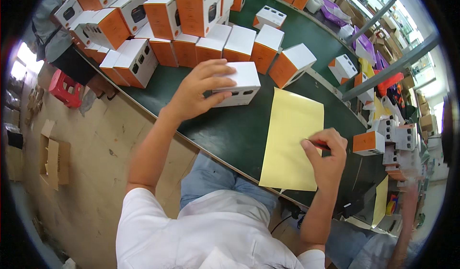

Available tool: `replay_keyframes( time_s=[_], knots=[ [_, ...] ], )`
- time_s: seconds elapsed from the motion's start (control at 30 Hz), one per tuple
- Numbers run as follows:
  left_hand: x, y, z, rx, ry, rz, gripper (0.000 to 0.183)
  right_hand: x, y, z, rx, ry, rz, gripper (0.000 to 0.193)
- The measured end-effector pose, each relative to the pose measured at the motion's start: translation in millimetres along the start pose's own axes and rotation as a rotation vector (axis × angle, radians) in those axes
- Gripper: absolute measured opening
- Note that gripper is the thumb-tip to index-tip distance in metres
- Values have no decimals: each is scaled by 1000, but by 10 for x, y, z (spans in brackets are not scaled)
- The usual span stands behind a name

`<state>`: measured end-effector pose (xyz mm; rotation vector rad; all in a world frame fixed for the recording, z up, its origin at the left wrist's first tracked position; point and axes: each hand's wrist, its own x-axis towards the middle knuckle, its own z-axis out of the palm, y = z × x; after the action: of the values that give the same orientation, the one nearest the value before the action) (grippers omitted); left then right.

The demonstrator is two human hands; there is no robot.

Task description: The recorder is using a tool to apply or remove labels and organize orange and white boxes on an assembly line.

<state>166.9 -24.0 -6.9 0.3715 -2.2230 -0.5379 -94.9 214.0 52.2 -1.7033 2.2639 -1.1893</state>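
Left hand (203,87): it is clamping down on the white carton, fingers spreading across the top, thumb pressing on the side that is facing the wearer.
White carton (247,79): it is sitting on the dark green tabletop (220,130), just in front of the row of boxes and near the far end of the yellow sheet.
Right hand (328,151): thumb and forefinger are meeting, pinching a slim red-and-black object (320,145) (too much is hiding in the fingers for me to name it).
Yellow sheet (292,130): it is lying lengthwise across the table, its near end reaching the edge, the right hand hovering over its right side.
Orange-and-white boxes (196,12): they are standing in stacked rows beyond the left hand.
Table's right end: more cartons (369,143) are clustering there, and a co-worker's forearm (406,221) is showing as a blur.
Floor: a red plastic stool (65,89) is standing beside another person's legs; an open cardboard box (56,158) is lying nearer.
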Motion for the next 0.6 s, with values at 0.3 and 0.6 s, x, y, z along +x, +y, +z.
replay_keyframes(
  time_s=[0.3, 0.6],
  knots=[
    [-169, -52, 234, -122, 161, 86, 24, 553, -505, 614, -12, 12, -254, 19],
    [-163, 33, 238, -185, 185, 70, 27, 706, -565, 941, -96, 28, -332, 18]
  ],
)
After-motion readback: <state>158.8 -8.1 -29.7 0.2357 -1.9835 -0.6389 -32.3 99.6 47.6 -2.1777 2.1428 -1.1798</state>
